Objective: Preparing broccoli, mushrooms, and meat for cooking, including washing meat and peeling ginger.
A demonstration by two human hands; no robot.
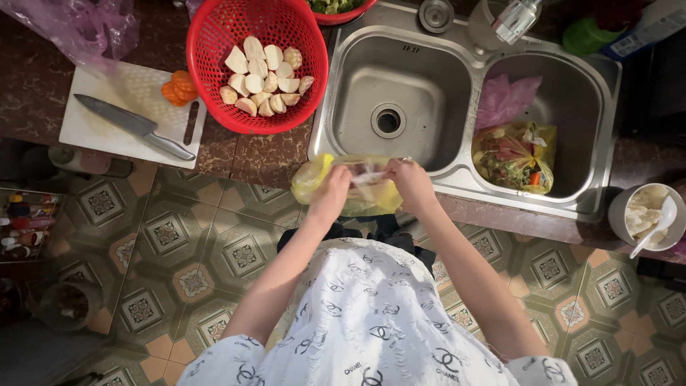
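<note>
A crumpled yellow plastic bag [314,179] hangs at the front edge of the counter, in front of the left sink basin [400,93]. My left hand [334,187] grips the bag's mouth from the left. My right hand [411,180] grips it from the right, and the clear top of the bag is stretched between them. What the bag holds cannot be seen.
A red basket [214,43] of cut pale root pieces sits left of the sink. Beside it a white cutting board [100,125] carries a knife [132,125] and carrot slices [179,87]. The right basin [572,107] holds bags of vegetable scraps [514,154]. A bowl with a spoon [647,214] stands far right.
</note>
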